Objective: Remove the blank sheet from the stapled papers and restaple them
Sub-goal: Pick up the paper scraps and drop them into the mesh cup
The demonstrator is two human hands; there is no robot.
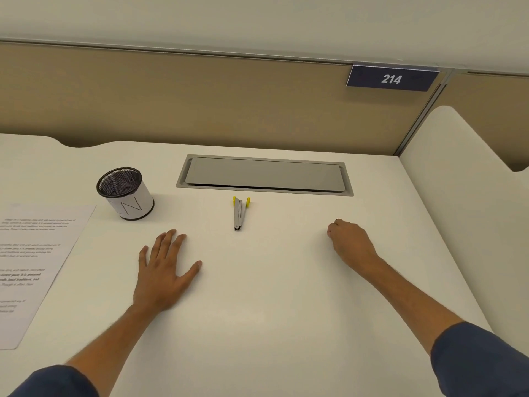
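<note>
The printed papers lie flat at the left edge of the white desk, partly cut off by the frame. A small grey stapler with yellow tabs lies in the middle of the desk, pointing toward me. My left hand rests palm down on the desk, fingers spread, between the papers and the stapler, touching neither. My right hand rests on the desk to the right of the stapler, curled into a loose fist with nothing visible in it.
A black mesh pen cup with a white paper band stands at the back left, beside the papers. A grey cable hatch is set in the desk behind the stapler. A tan partition with a "214" sign closes the back.
</note>
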